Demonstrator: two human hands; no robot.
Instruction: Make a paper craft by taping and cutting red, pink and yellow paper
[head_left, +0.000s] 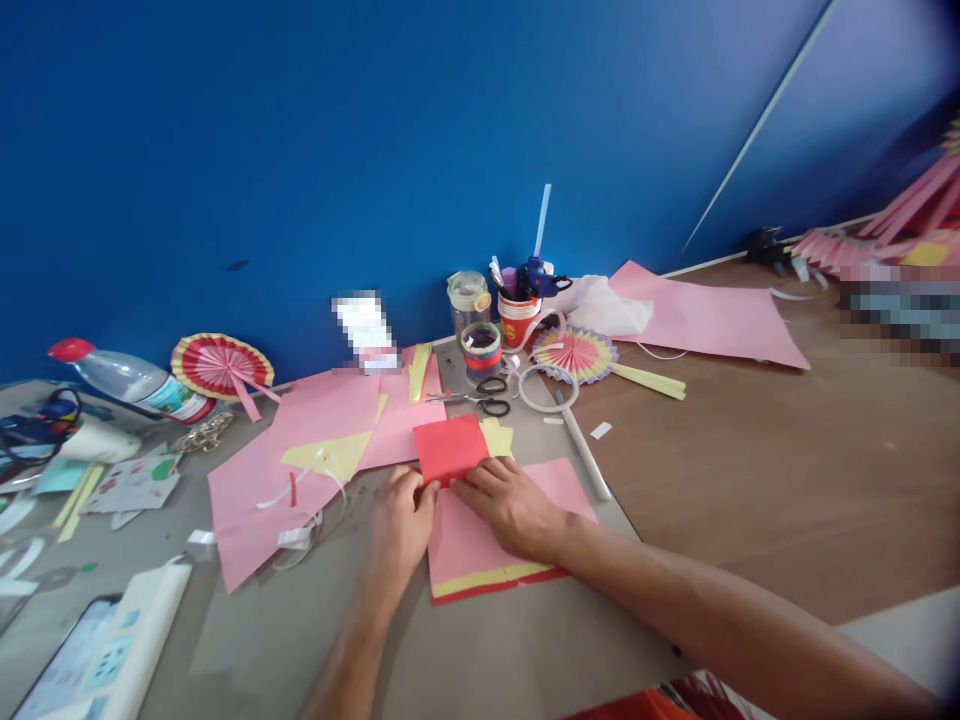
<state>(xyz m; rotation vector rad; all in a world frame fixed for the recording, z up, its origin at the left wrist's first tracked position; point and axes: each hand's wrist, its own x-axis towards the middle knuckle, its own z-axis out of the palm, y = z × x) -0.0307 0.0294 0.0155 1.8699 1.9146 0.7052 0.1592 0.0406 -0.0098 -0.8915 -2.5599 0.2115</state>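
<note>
Two hands meet at the near edge of a folded red paper on a grey table.

Its near edge is hidden under the fingers, so the fold there is hard to judge. The left hand curls at the near left corner; I cannot tell whether it pinches or only presses. The right hand lies flat, fingers together, pressing down. The paper is plain, squarish and bright red, lying on the far end of a stack of sheets in pink, yellow and red. The phone is cut off at the corner. The bottle label and the cup print are too small to read.
</note>
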